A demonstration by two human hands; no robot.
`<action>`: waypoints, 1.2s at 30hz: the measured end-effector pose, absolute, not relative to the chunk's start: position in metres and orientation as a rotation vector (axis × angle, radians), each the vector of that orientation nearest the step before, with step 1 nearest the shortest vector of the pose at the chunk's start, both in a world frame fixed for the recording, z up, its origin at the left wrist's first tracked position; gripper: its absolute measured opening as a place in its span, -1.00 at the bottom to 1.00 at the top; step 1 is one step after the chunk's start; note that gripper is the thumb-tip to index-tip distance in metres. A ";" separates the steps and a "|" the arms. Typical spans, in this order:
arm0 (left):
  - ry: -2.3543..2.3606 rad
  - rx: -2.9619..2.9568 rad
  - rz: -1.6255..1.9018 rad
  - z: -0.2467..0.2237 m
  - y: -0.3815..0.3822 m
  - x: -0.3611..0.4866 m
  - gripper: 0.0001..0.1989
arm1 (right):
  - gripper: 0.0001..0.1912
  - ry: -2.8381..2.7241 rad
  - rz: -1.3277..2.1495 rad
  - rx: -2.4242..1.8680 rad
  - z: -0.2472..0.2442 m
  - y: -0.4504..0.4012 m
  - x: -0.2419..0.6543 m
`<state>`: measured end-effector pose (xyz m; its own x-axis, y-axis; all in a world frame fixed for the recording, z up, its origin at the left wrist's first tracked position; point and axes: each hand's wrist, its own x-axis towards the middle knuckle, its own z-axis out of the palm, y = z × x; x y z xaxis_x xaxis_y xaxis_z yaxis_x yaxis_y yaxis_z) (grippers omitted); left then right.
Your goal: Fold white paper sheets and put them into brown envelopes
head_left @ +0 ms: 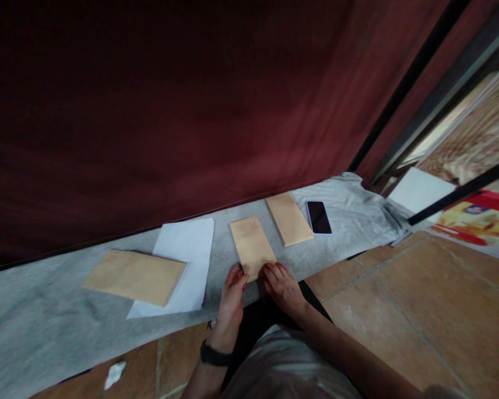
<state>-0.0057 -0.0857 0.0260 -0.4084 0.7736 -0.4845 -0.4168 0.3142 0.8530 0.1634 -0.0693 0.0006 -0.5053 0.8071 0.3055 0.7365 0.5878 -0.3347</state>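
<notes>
A small brown paper envelope (251, 244) lies on the grey cloth in front of me, with reddish print near its far end. At its near left corner, my left hand (234, 291) grips the edge, thumb on top and fingers partly hidden. My right hand (283, 285) has its fingers curled closed on the near right corner. Just right of it rests a stack of brown envelopes (290, 219). To the left, another stack of brown envelopes (135, 276) partly covers some white paper sheets (191, 244).
A phone (319, 217) with a dark screen lies right of the envelopes. The grey cloth (33, 310) covers a long narrow surface against a dark red panel (170, 122). A red and yellow printed package (478, 221) stands at far right. White scrap (115, 375) lies on the tiled floor.
</notes>
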 end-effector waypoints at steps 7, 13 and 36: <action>1.375 0.635 1.333 0.053 -0.075 0.020 -0.50 | -0.48 -2.317 0.196 -1.458 0.016 -0.058 0.164; 1.297 0.508 1.267 0.056 -0.079 0.042 -0.40 | -0.67 -1.678 0.696 -1.370 0.035 -0.042 0.185; 1.430 0.900 1.097 0.028 0.061 0.095 -0.78 | -0.40 -0.924 1.002 -1.449 -0.001 0.024 0.262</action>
<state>0.0951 0.0612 0.0282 -0.1440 0.9451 -0.2932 -0.0390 0.2906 0.9560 0.2622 0.0240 -0.0008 0.3396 0.9361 -0.0915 0.0154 -0.1028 -0.9946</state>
